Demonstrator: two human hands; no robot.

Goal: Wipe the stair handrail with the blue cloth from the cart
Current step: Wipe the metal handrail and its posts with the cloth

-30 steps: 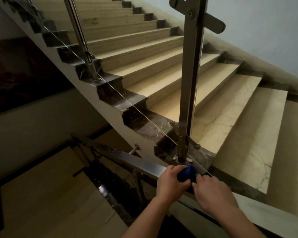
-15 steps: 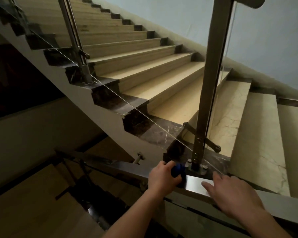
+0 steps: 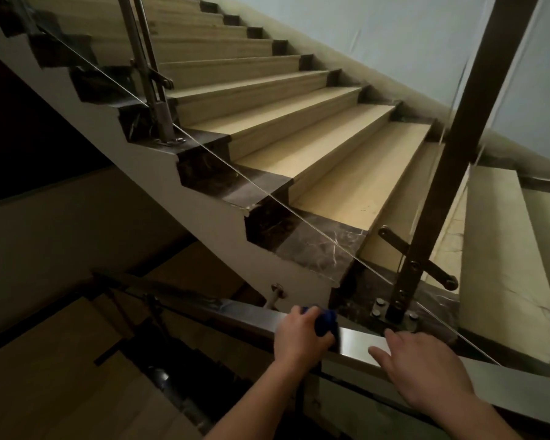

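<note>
The cloth [image 3: 326,322] is deep blue, the handrail [image 3: 356,342] silvery grey, the stair treads [image 3: 331,173] beige with dark-brown, white-veined marble ends [image 3: 324,246], the wall [image 3: 378,33] pale blue.

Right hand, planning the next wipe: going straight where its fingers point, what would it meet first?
The right hand would probably meet the blue cloth in the left hand, along the handrail.

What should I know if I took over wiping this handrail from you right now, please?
Left hand grips the bunched blue cloth, pressed on top of the flat steel handrail.
Right hand lies flat with straight fingers on the rail, just right of the cloth, near the foot of the dark metal post.
Done: cloth is fetched and on the rail; the cart is out of view. How much is already wiped cannot be told.
Left: wipe along the rail, including the stretch running down to the left.
</note>
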